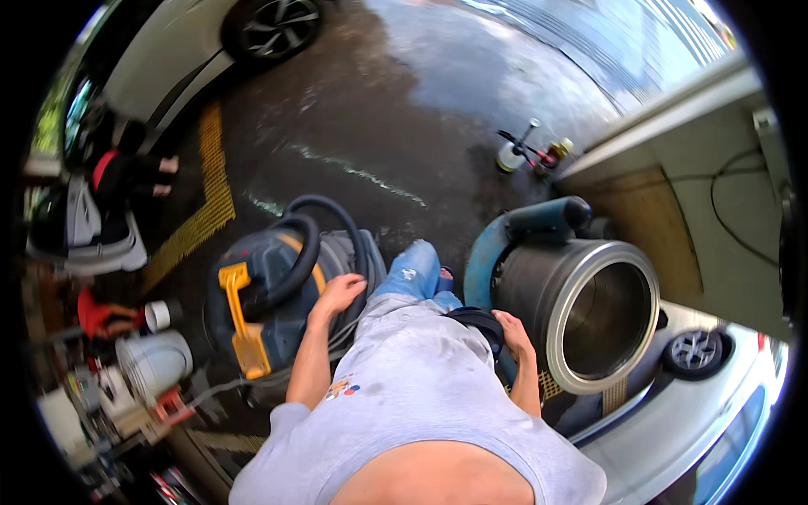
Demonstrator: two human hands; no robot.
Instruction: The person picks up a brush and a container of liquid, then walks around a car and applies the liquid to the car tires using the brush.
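Note:
My left hand (341,295) hangs beside a dark blue-grey vacuum cleaner (252,290), its fingers loosely bent and nothing visible in them. Next to those fingers lies the vacuum's thick black hose (313,252), looped over the top. A yellow handle (243,332) stands up on the vacuum's side. At my right hip, my right hand (515,335) has its fingers curled at a black curved item (475,322), which my body and hand partly cover. Just beyond this hand stand a blue curved metal housing (484,257) and a steel drum (534,282) with a round open mouth.
Wet dark floor (370,135) lies ahead, with a parked car (168,63) at upper left and another (673,421) at lower right. A spray bottle (511,156) stands near the right wall. Buckets (156,358) and a seated person (126,172) are at left.

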